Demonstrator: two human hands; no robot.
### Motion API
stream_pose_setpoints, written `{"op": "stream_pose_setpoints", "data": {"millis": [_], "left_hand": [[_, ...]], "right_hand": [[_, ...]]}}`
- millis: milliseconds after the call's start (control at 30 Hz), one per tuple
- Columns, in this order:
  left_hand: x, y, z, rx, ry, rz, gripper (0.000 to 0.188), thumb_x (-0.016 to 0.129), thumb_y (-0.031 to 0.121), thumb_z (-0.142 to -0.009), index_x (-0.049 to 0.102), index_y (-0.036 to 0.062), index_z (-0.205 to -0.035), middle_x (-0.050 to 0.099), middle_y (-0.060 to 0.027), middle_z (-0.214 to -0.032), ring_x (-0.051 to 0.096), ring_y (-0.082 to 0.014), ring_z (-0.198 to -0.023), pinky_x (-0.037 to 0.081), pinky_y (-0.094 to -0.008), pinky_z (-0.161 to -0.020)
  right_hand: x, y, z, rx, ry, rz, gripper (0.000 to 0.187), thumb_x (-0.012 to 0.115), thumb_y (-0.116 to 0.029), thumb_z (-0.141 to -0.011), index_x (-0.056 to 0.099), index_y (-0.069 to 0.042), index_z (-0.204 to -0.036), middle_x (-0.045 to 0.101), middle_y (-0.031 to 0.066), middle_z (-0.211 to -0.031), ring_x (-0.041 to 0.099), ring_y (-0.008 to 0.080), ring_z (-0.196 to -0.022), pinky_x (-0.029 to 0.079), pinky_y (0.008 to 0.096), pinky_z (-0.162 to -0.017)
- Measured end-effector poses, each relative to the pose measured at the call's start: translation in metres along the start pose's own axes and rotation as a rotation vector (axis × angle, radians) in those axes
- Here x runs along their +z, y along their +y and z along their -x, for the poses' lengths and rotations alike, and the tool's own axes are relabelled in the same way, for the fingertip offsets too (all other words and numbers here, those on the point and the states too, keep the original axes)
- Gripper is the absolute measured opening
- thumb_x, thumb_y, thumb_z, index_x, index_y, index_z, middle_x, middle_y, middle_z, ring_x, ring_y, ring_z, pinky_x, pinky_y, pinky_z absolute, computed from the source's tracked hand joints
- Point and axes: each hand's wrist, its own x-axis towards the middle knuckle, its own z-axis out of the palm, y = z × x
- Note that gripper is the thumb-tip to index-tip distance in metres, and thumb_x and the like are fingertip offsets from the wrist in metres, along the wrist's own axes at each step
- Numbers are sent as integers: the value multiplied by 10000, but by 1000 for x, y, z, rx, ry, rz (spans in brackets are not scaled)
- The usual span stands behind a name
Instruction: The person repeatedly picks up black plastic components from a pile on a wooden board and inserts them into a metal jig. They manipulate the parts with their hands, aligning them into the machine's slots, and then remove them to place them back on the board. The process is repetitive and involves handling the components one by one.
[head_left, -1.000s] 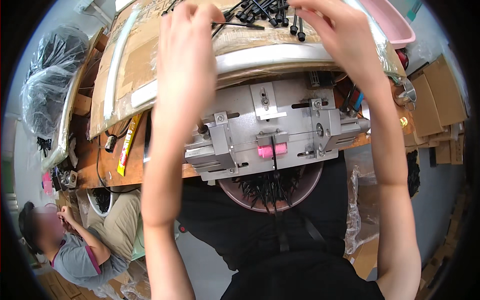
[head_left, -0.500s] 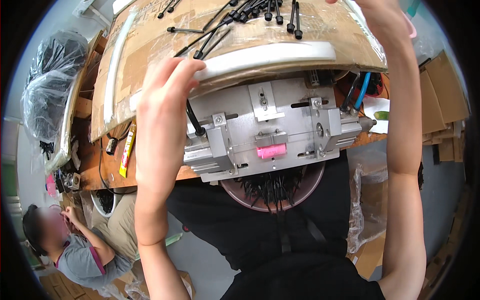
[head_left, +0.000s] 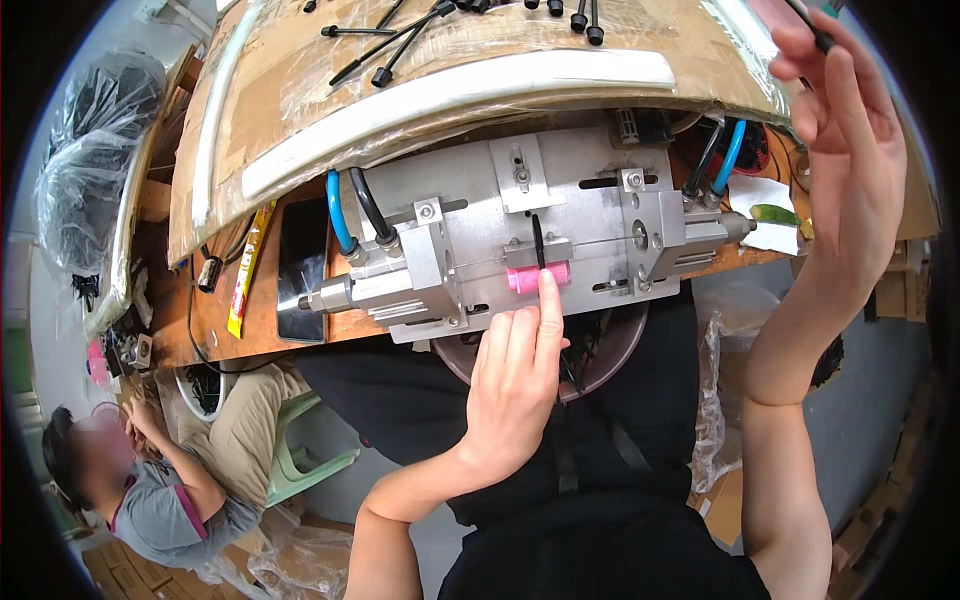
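My left hand (head_left: 512,385) has its index finger stretched out and its other fingers curled. The fingertip presses the lower end of a thin black rod (head_left: 538,240), which lies across a small metal block and a pink block (head_left: 523,279) at the middle of a metal fixture (head_left: 480,200). My right hand (head_left: 850,120) is raised at the upper right, holding another black rod (head_left: 808,25) between thumb and fingers. Part of that rod is cut off by the picture's edge.
A cardboard-topped stand (head_left: 300,110) holds several black rods with knobbed ends. Two pneumatic cylinders (head_left: 400,285) flank the fixture. A bowl of black rods (head_left: 625,365) sits below it. A phone (head_left: 303,260) and yellow packet (head_left: 250,270) lie left; a person (head_left: 165,500) sits beyond.
My left hand has come down from the cardboard edge to the pink block, where a black rod now lies. My right hand has shifted right and shows a rod in its fingers.
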Motion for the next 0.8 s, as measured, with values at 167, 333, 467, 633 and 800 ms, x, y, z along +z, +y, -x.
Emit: {"op": "stream_pose_setpoints", "data": {"millis": [167, 333, 467, 633, 800], "left_hand": [[-9, 6, -12, 1, -107, -34, 726, 726, 22, -726, 438, -39, -1389, 518, -110, -917, 499, -271, -839, 436, -376, -769], [-46, -28, -53, -8, 76, -75, 547, 688, 6, -773, 561, 55, -1303, 547, -104, -885, 521, -272, -848, 442, -397, -803], [-60, -91, -162, 130, 522, -317, 239, 652, 59, -837, 659, 25, -1073, 643, -151, -908, 576, -292, -867, 469, -392, -786], [-83, -101, -205, -87, 15, -69, 205, 649, 71, -826, 657, 7, -1020, 660, -200, -918, 628, -356, -924, 493, -400, -828], [-89, -111, -186, 146, 92, -129, 206, 681, 106, -850, 673, 39, -1044, 634, -76, -841, 519, -165, -716, 439, -311, -670]], "right_hand": [[29, -20, 55, -57, 21, 169, 318, 611, -24, -879, 584, 43, -1189, 662, 173, -1043, 619, 165, -819, 468, 245, -618], [91, -4, 136, -44, -292, 289, 431, 720, 145, -705, 615, 45, -1112, 678, 156, -906, 636, 220, -688, 512, 297, -576], [116, 13, 173, -91, -336, 395, 616, 709, 138, -688, 512, 108, -1270, 645, 144, -911, 577, 219, -614, 484, 329, -562], [127, 31, 178, -27, -413, 434, 643, 717, 53, -746, 484, 58, -1346, 544, 95, -687, 537, 204, -572, 460, 339, -546], [128, 33, 178, -28, -419, 459, 631, 720, 2, -769, 486, 34, -1354, 542, 81, -674, 550, 205, -586, 467, 335, -547]]}}
